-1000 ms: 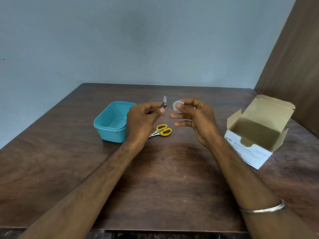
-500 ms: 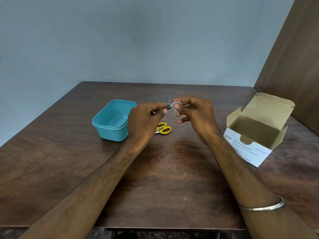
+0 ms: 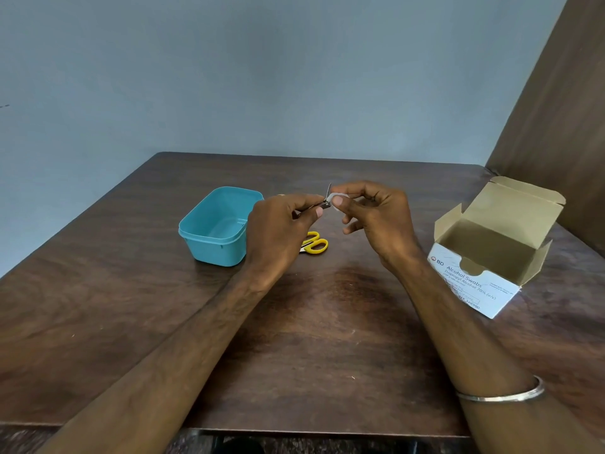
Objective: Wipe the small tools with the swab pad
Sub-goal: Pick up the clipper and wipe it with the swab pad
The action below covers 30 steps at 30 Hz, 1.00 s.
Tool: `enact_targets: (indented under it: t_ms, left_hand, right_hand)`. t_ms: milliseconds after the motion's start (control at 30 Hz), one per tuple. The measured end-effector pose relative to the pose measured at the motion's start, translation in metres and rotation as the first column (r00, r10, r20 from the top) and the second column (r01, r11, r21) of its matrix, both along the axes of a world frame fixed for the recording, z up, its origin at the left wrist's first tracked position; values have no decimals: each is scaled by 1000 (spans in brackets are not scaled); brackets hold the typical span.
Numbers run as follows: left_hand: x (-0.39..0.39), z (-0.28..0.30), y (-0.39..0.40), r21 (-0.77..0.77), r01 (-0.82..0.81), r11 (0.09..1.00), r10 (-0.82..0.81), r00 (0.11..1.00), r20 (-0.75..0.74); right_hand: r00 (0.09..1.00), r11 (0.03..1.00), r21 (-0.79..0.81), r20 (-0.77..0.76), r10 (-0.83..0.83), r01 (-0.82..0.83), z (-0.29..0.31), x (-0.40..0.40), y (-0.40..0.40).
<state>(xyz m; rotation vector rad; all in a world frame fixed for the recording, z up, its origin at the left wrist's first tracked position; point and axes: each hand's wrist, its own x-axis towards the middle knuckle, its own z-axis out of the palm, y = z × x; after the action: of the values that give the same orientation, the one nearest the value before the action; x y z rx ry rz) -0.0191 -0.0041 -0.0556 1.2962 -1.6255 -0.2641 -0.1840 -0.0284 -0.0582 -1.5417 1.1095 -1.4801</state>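
Observation:
My left hand pinches a small metal nail clipper between thumb and fingers, its lever sticking up. My right hand pinches a small white swab pad between thumb and forefinger, and the pad touches the clipper's tip. Both hands hover above the middle of the brown wooden table. Small scissors with yellow handles lie on the table below the hands, their blades hidden behind my left hand.
A teal plastic tub, with nothing visible inside, stands left of my left hand. An open white box of alcohol swabs stands at the right, flaps up. A brown panel rises behind the box. The table's front edge runs near the bottom.
My hands have come together: the swab pad, held apart from the clipper a second ago, now touches the clipper's tip. The tub, scissors and box have not moved.

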Motion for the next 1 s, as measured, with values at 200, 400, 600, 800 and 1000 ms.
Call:
enact_targets:
  t_ms: [200, 400, 600, 800, 1000]
  left_hand:
    - [1, 0, 0, -6, -6, 1000, 6, 1000, -10]
    - [1, 0, 0, -12, -6, 1000, 6, 1000, -7]
    - [1, 0, -1, -16, 0, 1000, -1, 999, -37]
    - [1, 1, -1, 1, 25, 1000, -25, 998, -58]
    - [2, 2, -1, 105, 117, 988, -84, 957, -277]
  right_hand:
    - [998, 1000, -12, -56, -14, 13, -1, -1, 0]
    - [997, 1000, -18, -74, -1, 0, 0, -1, 2]
    - [998, 1000, -19, -65, 8, -9, 0, 0, 1]
    - [999, 999, 3, -15, 41, -41, 0, 1, 1]
    - [993, 993, 58, 63, 99, -103, 0, 3, 2]
